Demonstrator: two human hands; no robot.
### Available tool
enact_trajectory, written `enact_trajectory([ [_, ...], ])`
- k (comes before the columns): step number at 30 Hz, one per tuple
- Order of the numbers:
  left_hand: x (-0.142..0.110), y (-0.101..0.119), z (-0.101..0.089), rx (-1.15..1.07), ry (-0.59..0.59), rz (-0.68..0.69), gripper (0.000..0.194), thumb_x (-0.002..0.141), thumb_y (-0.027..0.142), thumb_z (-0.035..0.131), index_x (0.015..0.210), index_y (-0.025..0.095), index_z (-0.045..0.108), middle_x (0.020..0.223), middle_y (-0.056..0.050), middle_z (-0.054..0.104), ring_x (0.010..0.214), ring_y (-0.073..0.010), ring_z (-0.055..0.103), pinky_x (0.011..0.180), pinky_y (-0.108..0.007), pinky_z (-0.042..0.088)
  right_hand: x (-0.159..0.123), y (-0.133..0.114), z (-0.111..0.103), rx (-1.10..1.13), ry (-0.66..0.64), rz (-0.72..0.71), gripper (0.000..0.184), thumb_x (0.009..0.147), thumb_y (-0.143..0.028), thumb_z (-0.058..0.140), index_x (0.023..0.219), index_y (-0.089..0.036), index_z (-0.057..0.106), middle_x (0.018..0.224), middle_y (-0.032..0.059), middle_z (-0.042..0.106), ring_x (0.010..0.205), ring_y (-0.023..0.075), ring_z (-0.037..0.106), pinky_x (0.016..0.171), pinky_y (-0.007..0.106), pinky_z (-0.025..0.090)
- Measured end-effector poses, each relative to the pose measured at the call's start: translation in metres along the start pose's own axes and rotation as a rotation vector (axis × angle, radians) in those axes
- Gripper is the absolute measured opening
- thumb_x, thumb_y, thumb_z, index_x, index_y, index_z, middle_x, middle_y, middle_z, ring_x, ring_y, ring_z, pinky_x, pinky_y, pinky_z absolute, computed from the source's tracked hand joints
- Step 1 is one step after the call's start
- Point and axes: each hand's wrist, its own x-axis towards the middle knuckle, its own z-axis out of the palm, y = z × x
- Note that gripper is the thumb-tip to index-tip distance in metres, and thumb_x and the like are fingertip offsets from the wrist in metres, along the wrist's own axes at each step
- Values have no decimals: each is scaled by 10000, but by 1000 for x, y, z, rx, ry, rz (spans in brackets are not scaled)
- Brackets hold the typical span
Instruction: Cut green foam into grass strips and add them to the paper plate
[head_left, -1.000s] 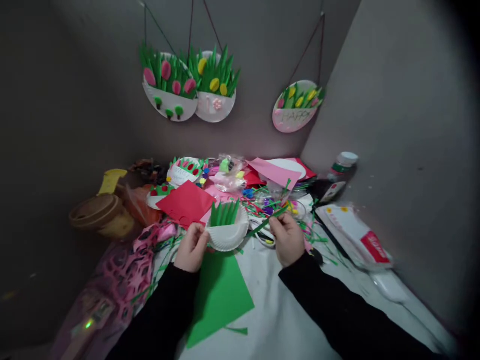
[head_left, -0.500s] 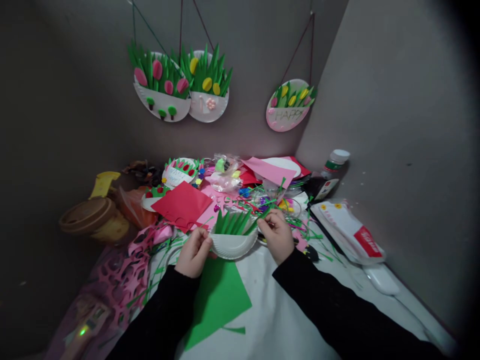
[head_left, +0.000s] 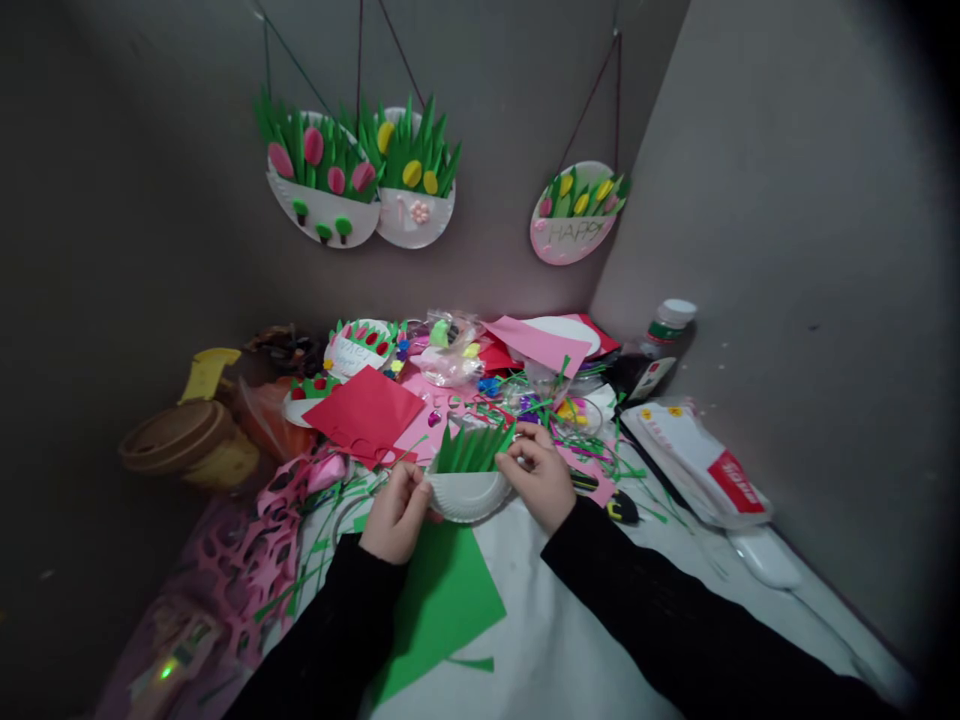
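A white paper plate pocket [head_left: 471, 496] with a fluted rim is held upright over the table. Green paper grass blades [head_left: 465, 449] stand in a row out of its straight top edge. My left hand [head_left: 397, 510] pinches the plate's left rim between thumb and fingers. At the pocket's right end, my right hand [head_left: 538, 478] has its thumb and fingers closed on a green paper blade [head_left: 504, 442] against the plate; the blade's lower end is hidden. Below the plate lies a sheet of green paper [head_left: 450, 600], partly under my left sleeve.
Red paper [head_left: 366, 412], pink cut-out scraps [head_left: 251, 560] and green offcuts crowd the table. Black-and-yellow scissors [head_left: 621, 507] lie right of my right hand. A lidded brown cup [head_left: 184, 440] stands left, a plastic pack [head_left: 697, 462] right. Finished plate pockets [head_left: 324, 208] hang on the wall.
My right hand has moved left and slightly down, bringing the green blade into the pocket's right end. The plate and my left hand have shifted slightly right.
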Motion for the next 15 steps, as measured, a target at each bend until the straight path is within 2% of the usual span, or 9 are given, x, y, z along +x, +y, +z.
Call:
enact_trajectory([
  [15, -4, 2, 2, -43, -45, 21, 254, 822, 440, 477, 777, 207, 386, 610, 48, 514, 524, -119, 550, 491, -231, 400, 2, -2, 0, -1, -28, 14, 168, 684, -238, 602, 538, -188, 535, 955, 69, 521, 920, 223, 525, 744, 339, 421],
])
